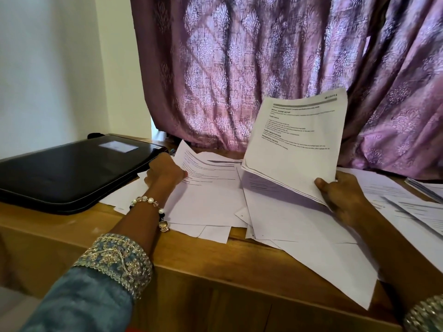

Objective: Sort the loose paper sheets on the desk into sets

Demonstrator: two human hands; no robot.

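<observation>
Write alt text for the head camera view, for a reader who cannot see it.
A person's right hand holds up a small stack of printed sheets while the left hand grips another sheet among loose papers on a wooden desk. A black case lies at left; a purple curtain hangs behind.

The black case (69, 173) fills the far left of the desk (60, 233), leaving only a bare strip of wood along the near edge in front of it. Loose sheets (211, 202) cover the middle and right, some overhanging the near edge. The curtain (239, 68) hangs down to the desk's back edge (closing off any reach beyond). The held stack (294, 144), tilted up in the right hand (340, 195), blocks the centre-right above the sheets.
</observation>
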